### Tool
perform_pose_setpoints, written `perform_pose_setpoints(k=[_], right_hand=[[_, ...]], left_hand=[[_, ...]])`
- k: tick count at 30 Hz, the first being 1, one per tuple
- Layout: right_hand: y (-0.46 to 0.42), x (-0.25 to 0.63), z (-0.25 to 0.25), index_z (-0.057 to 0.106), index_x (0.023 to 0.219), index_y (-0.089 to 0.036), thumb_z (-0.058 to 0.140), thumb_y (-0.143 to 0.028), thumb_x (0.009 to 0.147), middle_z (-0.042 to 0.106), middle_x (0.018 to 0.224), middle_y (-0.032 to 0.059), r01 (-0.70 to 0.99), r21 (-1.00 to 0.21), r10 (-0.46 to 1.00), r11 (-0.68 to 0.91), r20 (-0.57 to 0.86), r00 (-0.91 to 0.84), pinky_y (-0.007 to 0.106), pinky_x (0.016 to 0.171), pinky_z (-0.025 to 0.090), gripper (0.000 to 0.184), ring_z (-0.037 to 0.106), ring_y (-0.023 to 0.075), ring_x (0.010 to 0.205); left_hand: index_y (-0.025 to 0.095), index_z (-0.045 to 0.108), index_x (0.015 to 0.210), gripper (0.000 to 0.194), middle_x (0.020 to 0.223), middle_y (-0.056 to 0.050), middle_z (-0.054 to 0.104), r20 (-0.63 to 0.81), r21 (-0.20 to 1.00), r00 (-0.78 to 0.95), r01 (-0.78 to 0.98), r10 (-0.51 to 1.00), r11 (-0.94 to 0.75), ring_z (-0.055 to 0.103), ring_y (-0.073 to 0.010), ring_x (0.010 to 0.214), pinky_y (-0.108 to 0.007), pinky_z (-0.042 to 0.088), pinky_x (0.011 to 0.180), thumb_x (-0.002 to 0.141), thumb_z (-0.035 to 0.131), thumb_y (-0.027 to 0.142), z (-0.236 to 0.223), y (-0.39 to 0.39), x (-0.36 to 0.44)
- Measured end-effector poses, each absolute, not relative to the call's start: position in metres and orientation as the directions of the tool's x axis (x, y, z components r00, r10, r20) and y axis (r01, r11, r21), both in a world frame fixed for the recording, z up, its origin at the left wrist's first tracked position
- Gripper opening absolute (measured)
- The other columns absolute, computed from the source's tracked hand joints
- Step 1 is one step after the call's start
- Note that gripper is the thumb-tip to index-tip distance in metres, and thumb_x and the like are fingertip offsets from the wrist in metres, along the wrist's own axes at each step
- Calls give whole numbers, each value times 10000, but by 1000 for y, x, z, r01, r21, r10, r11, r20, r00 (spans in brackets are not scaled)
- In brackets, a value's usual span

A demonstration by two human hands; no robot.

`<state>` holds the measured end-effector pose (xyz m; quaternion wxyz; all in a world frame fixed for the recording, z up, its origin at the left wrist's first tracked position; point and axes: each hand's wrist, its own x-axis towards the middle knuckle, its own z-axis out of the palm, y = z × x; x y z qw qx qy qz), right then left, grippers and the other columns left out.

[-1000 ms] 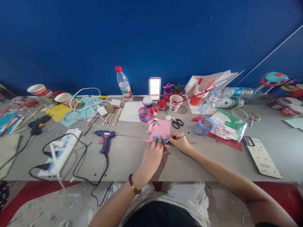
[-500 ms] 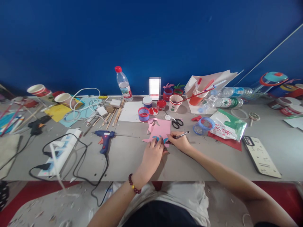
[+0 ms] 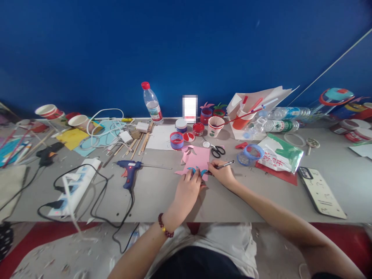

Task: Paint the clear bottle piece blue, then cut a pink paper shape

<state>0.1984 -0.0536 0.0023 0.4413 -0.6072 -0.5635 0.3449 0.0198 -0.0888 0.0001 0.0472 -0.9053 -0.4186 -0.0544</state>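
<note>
A pink sheet of paper point(image 3: 200, 155) with cut-out edges lies on the desk before me, and a blue leaf-shaped paper cutout point(image 3: 203, 171) rests on its lower part. My left hand point(image 3: 187, 190) presses the cutout down with outstretched fingertips, hiding part of it. In my right hand point(image 3: 222, 174) a pen point(image 3: 227, 164) is pinched, its tip low at the cutout's right edge. Just beyond the pink sheet lie black-handled scissors point(image 3: 217, 151).
To the left are a blue glue gun point(image 3: 130, 169), a white power strip point(image 3: 78, 186) and wooden sticks point(image 3: 138, 144). Behind stand a bottle point(image 3: 153, 108), paint jars point(image 3: 177, 140) and a paper cup point(image 3: 215, 128). A phone point(image 3: 322, 192) and a tape roll point(image 3: 254, 153) lie right.
My right hand with the pen has shifted slightly to the right along the cutout's edge. My left hand stays in place on the cutout.
</note>
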Motion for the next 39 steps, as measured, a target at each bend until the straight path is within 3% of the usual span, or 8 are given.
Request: perform_pose_setpoints(k=[14, 29, 39], right_hand=[[-52, 203, -6, 381, 485, -231, 547, -413, 744, 467, 431, -22, 390, -921, 979, 12, 91, 185, 229, 423, 397, 357, 429, 115, 455], [-50, 208, -8, 333, 486, -242, 511, -403, 727, 404, 420, -38, 419, -908, 968, -4, 101, 228, 241, 442, 309, 340, 383, 113, 453], [-49, 211, -7, 335, 478, -253, 507, -411, 727, 425, 404, -32, 423, -906, 966, -11, 100, 238, 268, 467, 318, 341, 408, 132, 433]], left_hand=[[157, 626, 1282, 372, 1377, -104, 619, 125, 0, 638, 766, 760, -643, 566, -277, 1209, -395, 533, 913, 981, 518, 345, -2, -87, 20], [162, 622, 1286, 368, 1393, -96, 611, 143, 10, 635, 766, 759, -643, 568, -278, 1204, -400, 532, 914, 984, 507, 339, -3, -87, 20], [168, 627, 1286, 366, 1392, -105, 608, 147, 2, 637, 765, 757, -644, 571, -273, 1200, -398, 542, 912, 980, 518, 337, -3, -87, 20]])
